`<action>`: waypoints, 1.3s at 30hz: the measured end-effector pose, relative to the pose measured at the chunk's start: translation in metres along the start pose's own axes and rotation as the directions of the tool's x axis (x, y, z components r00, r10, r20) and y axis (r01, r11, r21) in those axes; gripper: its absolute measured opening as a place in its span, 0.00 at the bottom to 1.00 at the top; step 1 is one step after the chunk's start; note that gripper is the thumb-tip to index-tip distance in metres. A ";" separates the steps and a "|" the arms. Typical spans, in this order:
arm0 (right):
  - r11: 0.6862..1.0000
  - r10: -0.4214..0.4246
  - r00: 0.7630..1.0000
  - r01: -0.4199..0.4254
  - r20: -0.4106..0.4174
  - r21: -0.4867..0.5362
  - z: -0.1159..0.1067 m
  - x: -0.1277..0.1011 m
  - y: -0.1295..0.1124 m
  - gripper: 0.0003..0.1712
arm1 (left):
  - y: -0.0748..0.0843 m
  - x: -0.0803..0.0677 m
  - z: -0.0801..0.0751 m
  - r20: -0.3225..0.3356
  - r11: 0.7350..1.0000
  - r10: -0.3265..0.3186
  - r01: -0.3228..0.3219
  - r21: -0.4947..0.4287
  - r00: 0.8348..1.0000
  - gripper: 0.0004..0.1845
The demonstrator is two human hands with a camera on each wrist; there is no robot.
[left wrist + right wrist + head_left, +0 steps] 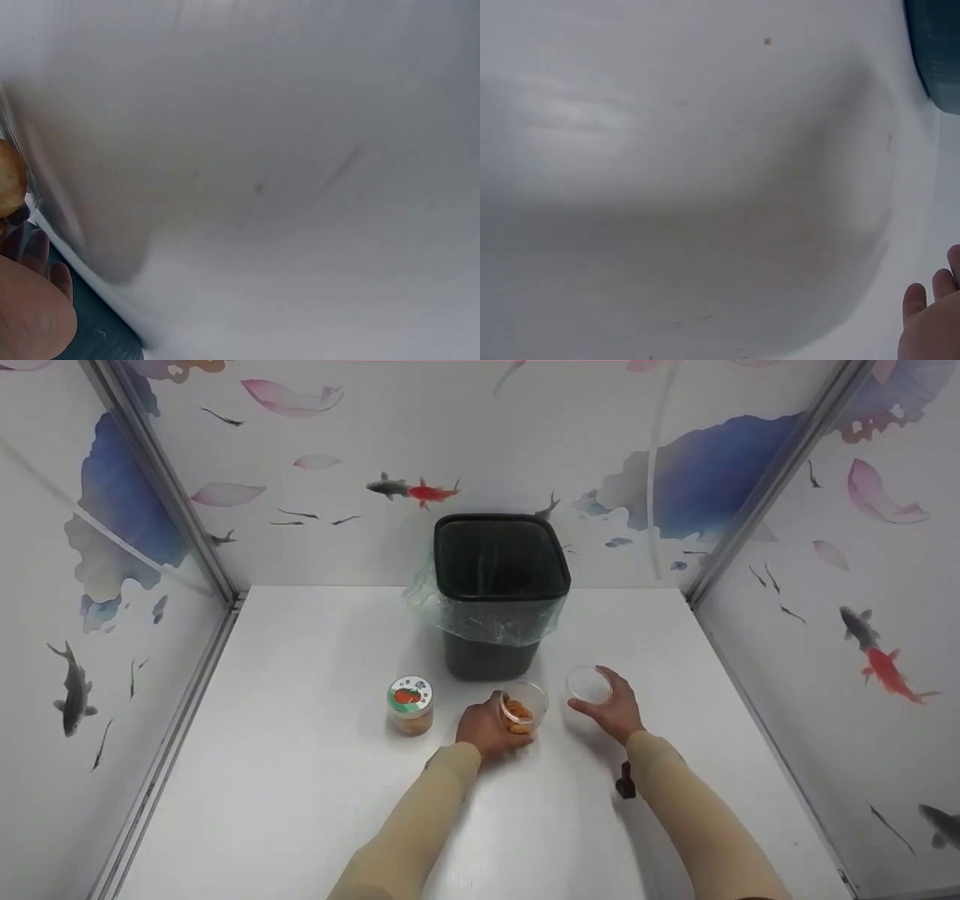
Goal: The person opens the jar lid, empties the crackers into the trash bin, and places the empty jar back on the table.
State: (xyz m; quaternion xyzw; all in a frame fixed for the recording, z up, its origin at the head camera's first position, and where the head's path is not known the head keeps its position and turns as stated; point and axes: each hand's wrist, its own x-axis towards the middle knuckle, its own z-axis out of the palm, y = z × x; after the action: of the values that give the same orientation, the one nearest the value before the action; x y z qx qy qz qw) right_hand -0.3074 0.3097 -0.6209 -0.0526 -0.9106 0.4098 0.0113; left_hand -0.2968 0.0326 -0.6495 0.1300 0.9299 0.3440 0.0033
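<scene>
**Open jar in the left hand, clear lid in the right, both in front of the bin**

Head view: a black bin (501, 585) with a clear liner bag folded over its rim stands at the back of the white table (300, 780). Just in front of the bin, the left hand (487, 729) curls its fingers round a small clear jar (523, 707) holding orange pieces; the jar is uncovered and tilts slightly toward the bin. To the right of that jar, still in front of the bin and a little to its right, the right hand (613, 706) pinches a round clear lid (589, 684) between thumb and fingertips, the lid apart from the jar. In front of the bin and to its left stands a second jar (410, 705), upright, closed with a lid bearing a red and green label, near the left hand but not touching it.

Left wrist view: mostly blurred white table. At the left edge shows a bit of the hand's fingers (34, 300) and an orange piece (10, 178); the grip itself cannot be told here.

Right wrist view: blurred white table, the bin's dark corner (939, 52) at upper right, and fingertips (930, 322) at the lower right edge; the lid is not visible.
</scene>
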 end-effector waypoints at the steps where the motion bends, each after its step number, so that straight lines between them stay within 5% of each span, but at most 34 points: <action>1: 1.000 0.005 1.000 -0.005 0.006 -0.014 0.001 0.000 0.003 0.58 | 0.000 0.000 0.000 -0.001 1.000 0.000 0.000 0.001 1.000 0.57; 19: 0.945 -0.008 0.995 0.040 0.097 -0.323 0.016 0.001 0.026 0.63 | 0.000 0.000 0.001 0.015 1.000 -0.017 0.017 0.003 1.000 0.57; 39: 0.915 0.012 0.995 0.028 0.098 -0.402 0.023 -0.011 0.033 0.64 | 0.000 -0.001 0.000 0.017 1.000 -0.015 0.015 -0.020 1.000 0.55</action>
State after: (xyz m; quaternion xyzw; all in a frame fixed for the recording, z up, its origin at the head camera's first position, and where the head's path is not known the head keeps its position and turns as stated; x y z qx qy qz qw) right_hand -0.2950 0.3134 -0.6602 -0.0298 -0.9751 0.2154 -0.0427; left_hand -0.2955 0.0322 -0.6500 0.1259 0.9273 0.3521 0.0149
